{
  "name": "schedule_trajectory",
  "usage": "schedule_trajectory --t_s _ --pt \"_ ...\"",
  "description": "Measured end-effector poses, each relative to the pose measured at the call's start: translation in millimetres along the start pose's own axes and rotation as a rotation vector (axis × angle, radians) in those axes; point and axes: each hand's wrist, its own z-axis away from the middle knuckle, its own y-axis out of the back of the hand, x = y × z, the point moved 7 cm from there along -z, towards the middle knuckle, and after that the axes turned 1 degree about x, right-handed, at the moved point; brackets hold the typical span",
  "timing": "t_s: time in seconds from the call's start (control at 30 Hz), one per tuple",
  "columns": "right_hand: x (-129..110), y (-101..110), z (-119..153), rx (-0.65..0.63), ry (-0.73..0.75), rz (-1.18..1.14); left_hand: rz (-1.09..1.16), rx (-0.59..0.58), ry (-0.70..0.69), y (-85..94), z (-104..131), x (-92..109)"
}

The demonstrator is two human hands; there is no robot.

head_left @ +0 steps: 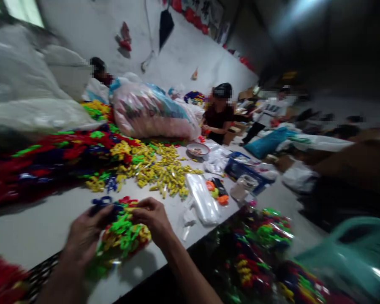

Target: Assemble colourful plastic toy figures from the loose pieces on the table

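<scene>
A bundle of small plastic pieces (123, 234) in green, yellow and red is between my hands, just above the white table (164, 253). My left hand (84, 232) is closed at its left side, with the thumb against dark blue plastic pieces (105, 202). At the bundle's upper right, my right hand (152, 215) pinches with thumb and fingers together; what lies between the fingertips is too blurred to tell. A shiny, see-through edge shows below the bundle, perhaps a bag. Small yellow plastic pieces (158, 169) lie scattered just beyond my hands.
A heap of red, blue and green pieces (50, 160) fills the left, near stuffed sacks (155, 112). To the right lie clear plastic bags (202, 200), a bowl (197, 149) and a blue basket (247, 171). Filled bags (256, 257) and a green chair (351, 249) are lower right. Other people (220, 112) are beyond.
</scene>
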Motion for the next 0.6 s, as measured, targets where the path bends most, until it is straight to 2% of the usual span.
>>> schedule_trajectory --t_s 0.03,0.1,0.17,0.23,0.33,0.5,0.6 --pt "1.5 2.0 9.2 0.021 0.003 -0.044 0.078 -0.041 0.023 -6.8 10.3 -2.5" --pt "6.1 4.5 21.9 0.028 -0.013 -0.118 0.212 -0.022 0.016 -10.3 26.1 -5.4" --pt "10.7 5.8 29.8 0.02 -0.035 -0.16 0.277 -0.075 0.023 -14.7 37.6 -10.3" --pt "15.2 6.4 35.0 0.007 -0.058 -0.182 0.318 -0.138 0.046 -17.7 46.0 -16.9" --pt "22.7 6.7 40.5 -0.012 -0.091 -0.217 0.366 -0.148 0.055 -17.1 53.0 -26.4" --pt "33.5 7.6 53.9 0.02 -0.128 -0.298 0.313 -0.137 0.103 -13.6 62.8 -45.9" --pt "38.9 8.6 54.1 0.066 -0.078 -0.273 0.173 -0.056 0.112 1.8 55.1 -62.9"
